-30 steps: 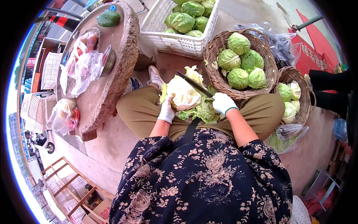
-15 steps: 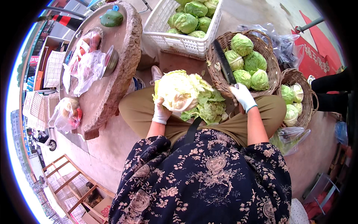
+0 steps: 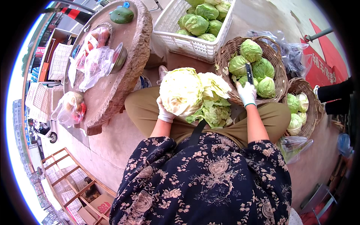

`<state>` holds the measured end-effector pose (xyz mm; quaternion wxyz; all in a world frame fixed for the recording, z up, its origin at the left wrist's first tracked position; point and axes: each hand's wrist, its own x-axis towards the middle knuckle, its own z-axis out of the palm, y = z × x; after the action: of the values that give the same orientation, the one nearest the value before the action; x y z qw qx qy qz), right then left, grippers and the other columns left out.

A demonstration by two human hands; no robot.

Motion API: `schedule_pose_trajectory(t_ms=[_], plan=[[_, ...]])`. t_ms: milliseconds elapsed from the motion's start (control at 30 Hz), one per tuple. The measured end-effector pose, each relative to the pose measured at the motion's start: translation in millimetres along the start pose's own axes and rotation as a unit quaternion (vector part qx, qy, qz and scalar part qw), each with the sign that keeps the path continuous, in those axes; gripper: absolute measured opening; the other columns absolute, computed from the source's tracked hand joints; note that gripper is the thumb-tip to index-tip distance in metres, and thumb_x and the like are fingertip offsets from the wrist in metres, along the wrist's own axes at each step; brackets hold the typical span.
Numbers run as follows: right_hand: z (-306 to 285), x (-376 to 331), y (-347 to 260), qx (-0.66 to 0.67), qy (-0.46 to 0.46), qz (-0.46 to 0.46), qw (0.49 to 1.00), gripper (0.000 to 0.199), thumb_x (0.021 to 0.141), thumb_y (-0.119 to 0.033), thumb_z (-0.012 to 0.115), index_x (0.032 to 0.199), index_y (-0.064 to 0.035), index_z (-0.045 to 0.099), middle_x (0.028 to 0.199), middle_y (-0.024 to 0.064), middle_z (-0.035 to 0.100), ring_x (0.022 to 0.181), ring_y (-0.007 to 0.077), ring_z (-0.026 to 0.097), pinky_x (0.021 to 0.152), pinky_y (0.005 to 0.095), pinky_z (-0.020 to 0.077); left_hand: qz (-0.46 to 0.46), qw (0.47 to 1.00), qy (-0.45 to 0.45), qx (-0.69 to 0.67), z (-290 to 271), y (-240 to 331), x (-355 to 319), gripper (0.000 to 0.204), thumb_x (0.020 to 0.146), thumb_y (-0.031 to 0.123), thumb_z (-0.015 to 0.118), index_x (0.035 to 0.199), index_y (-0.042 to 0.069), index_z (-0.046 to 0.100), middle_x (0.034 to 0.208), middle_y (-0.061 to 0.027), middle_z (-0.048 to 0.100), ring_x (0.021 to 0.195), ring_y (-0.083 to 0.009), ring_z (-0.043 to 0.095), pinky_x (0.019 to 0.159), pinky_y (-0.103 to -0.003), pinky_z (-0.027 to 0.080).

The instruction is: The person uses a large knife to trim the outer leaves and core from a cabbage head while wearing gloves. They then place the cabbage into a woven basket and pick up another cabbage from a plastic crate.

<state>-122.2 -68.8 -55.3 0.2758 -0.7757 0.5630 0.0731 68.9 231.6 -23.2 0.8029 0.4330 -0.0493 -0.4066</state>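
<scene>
My left hand (image 3: pixel 165 112), in a white glove, grips a large pale cabbage (image 3: pixel 182 92) from its left side, above my lap. A loosened leaf (image 3: pixel 215 84) hangs off the cabbage's right side. Below it, a heap of green trimmed leaves (image 3: pixel 213 113) lies between my legs. My right hand (image 3: pixel 246 93), also gloved, is closed around a knife (image 3: pixel 249 73) at the near rim of a wicker basket (image 3: pixel 275 58). The dark blade points away from me, in front of several green cabbages (image 3: pixel 262 68) in that basket; its handle is mostly hidden by my fingers.
Beyond my lap stands a white plastic crate (image 3: pixel 187 44) of cabbages. At right are a smaller wicker basket (image 3: pixel 311 122), plastic bags (image 3: pixel 296 56) and another person's dark-clothed legs (image 3: pixel 337 95). A rough stone table (image 3: pixel 123 80) with bagged produce stands left.
The knife has swung from slanting left to pointing nearly straight away from me. The cabbage has turned in my left hand, its leaf now spreading to the right. The whole view has shifted slightly.
</scene>
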Motion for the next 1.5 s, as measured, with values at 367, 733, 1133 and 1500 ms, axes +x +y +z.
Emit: schedule_pose_trajectory(t_ms=[367,733,1133,1500], plan=[[-26.4,-69.8,-65.1,0.770,-0.487,-0.017,0.412,0.046,0.094,-0.035,0.054,0.134,-0.0157,0.044,0.130,0.0093,0.054,0.120,0.0312,0.051,0.088,0.0587,0.0485,-0.025,0.989,-0.076,-0.128,9.2,7.5,16.4,0.092,0.069,0.054,0.065,0.142,0.008,0.033,0.140,-0.0152,0.043,0.126,-0.0338,0.044,0.105,-0.050,0.038],[-12.3,-66.8,-36.3,0.768,-0.228,-0.036,0.598,0.036,0.089,0.000,0.053,0.124,-0.0031,0.051,0.115,0.0107,0.060,0.100,0.0218,0.062,0.083,0.0348,0.0546,0.042,0.979,-0.031,-0.197,12.9,0.2,28.8,0.088,0.079,0.071,0.045,0.145,0.016,0.030,0.147,-0.0121,0.033,0.133,-0.0331,0.033,0.109,-0.054,0.027],[15.0,-81.0,-27.7,-0.024,-0.238,-0.263,0.935,0.079,0.070,-0.051,0.064,0.128,-0.0003,0.049,0.123,0.0248,0.055,0.115,0.0369,0.053,0.100,0.0415,0.0406,0.105,0.981,-0.026,-0.164,40.2,31.2,18.2,0.085,0.079,0.067,0.049,0.143,0.012,0.033,0.143,-0.0115,0.039,0.130,-0.0324,0.038,0.108,-0.052,0.030],[-50.2,-106.3,-118.9,0.729,-0.403,-0.208,0.512,0.115,0.061,-0.070,0.072,0.144,-0.0033,0.029,0.140,0.0119,0.044,0.128,0.0243,0.043,0.106,0.0377,0.0378,0.101,0.976,-0.185,0.062,67.1,54.0,22.6,0.077,0.084,0.041,0.066,0.142,0.005,0.030,0.140,-0.0167,0.041,0.128,-0.0297,0.042,0.107,-0.043,0.036]])
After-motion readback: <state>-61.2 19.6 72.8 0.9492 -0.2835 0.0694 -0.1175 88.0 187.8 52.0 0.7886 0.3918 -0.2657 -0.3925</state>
